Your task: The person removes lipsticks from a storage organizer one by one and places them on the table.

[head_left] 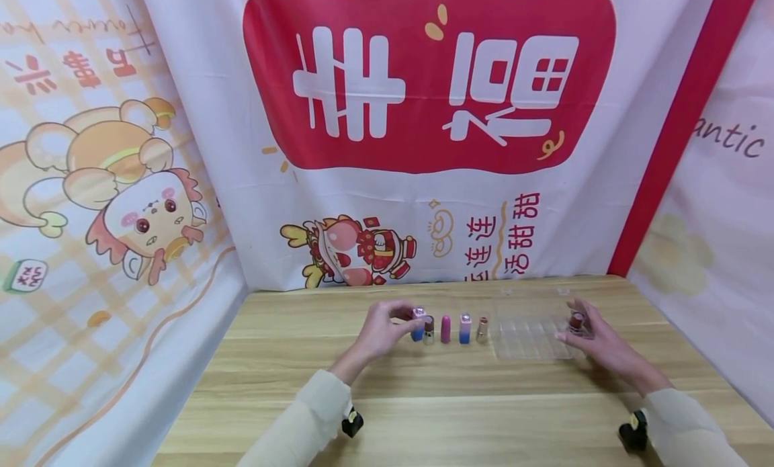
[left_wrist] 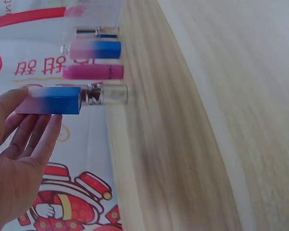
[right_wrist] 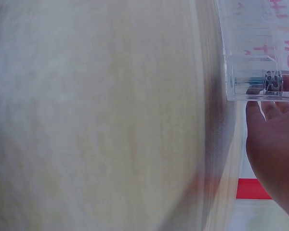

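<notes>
My left hand [head_left: 387,329] pinches a pink-and-blue square lipstick tube [left_wrist: 50,100] between thumb and fingers, upright at the left end of a row. In the left wrist view its base sits higher than its neighbours' bases. Right beside it stands a dark-capped lipstick with a clear base [head_left: 428,330]. Further right are a magenta lipstick [head_left: 445,329], another pink-and-blue tube [head_left: 465,328] and a small rosy-gold lipstick [head_left: 482,329]. My right hand [head_left: 605,343] grips the right end of a clear compartment organizer [head_left: 526,339]. A brown-capped lipstick [right_wrist: 274,82] stands upright in its end compartment, by my thumb.
The wooden table [head_left: 423,413] lies under everything. A printed cloth [head_left: 423,138] hangs behind its back edge, and more patterned cloth [head_left: 91,252] stands at the left. Much of the organizer is see-through, so its dividers are faint.
</notes>
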`<state>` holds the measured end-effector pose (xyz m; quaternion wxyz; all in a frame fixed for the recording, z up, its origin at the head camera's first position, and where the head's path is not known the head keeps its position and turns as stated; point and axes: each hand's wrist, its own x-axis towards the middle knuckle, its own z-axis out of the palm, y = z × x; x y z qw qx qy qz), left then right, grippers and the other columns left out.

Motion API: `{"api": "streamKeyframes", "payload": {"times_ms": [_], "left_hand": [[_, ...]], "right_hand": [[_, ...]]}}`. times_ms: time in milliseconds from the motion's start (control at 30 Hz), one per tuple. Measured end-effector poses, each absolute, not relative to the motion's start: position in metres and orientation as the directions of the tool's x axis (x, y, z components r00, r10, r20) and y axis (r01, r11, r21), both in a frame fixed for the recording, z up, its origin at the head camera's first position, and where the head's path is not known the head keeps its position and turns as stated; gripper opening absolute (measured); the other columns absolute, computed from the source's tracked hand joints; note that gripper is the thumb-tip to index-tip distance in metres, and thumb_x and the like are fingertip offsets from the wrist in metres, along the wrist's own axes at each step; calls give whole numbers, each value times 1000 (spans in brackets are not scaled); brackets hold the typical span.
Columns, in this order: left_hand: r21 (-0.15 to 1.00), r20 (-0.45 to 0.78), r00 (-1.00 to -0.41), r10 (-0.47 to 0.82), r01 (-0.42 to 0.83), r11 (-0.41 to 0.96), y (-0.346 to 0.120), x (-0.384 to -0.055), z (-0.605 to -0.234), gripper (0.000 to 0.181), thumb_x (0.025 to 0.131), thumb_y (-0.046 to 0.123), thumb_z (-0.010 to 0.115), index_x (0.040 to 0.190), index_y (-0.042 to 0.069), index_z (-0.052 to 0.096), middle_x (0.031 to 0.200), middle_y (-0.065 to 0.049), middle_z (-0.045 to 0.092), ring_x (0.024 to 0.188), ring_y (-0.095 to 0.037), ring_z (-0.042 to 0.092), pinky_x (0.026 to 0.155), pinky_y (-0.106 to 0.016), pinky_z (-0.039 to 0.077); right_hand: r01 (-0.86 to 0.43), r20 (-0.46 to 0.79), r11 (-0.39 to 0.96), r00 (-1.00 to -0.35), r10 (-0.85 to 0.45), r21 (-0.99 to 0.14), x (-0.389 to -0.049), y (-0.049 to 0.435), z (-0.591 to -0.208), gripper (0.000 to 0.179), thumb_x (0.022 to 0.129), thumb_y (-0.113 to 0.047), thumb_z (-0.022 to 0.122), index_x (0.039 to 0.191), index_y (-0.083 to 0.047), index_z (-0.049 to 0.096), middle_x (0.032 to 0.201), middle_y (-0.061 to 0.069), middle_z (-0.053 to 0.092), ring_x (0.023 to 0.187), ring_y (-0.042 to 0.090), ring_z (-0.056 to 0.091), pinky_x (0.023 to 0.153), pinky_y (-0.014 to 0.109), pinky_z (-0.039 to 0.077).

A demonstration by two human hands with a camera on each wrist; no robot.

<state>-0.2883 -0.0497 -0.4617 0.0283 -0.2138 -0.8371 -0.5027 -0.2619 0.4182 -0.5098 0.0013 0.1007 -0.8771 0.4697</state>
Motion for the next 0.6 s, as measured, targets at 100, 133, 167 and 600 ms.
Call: {"api": "streamKeyframes", "payload": {"times_ms": [100,133,167,600], "left_hand": [[829,251,-917,310,369,420,-54,-292,-466,19,92,28,79,111,24,76,102,11,74,96,-10,68,83,-30,59],[830,245,-921,304,361,426,-56,-293,-467,19,91,28,79,110,25,76,102,11,74,97,-11,68,84,-30,59],[830,241,-923,299,356,429,-57,-294,-469,20,91,28,79,110,24,76,103,11,74,97,-11,69,83,-31,59],[832,190,-929,317,323,450,-64,-303,-481,19,91,18,79,109,13,75,101,1,75,94,-14,70,85,-29,60]], "right_hand": [[-158,75,557,-983,-169,-815,-262,418,-509,98,101,-37,66,163,-9,-4,164,32,12,145,61,16,106,82,21],[-155,72,559,-983,-169,-814,-262,419,-509,98,101,-38,66,163,-9,-4,164,32,12,145,61,15,106,83,21],[-153,69,561,-983,-168,-813,-262,419,-509,98,101,-38,66,163,-9,-4,164,32,11,145,61,15,106,83,21],[-163,83,537,-982,-171,-827,-263,418,-510,98,100,-35,67,163,-6,-3,164,34,11,145,62,14,107,82,19]]}}
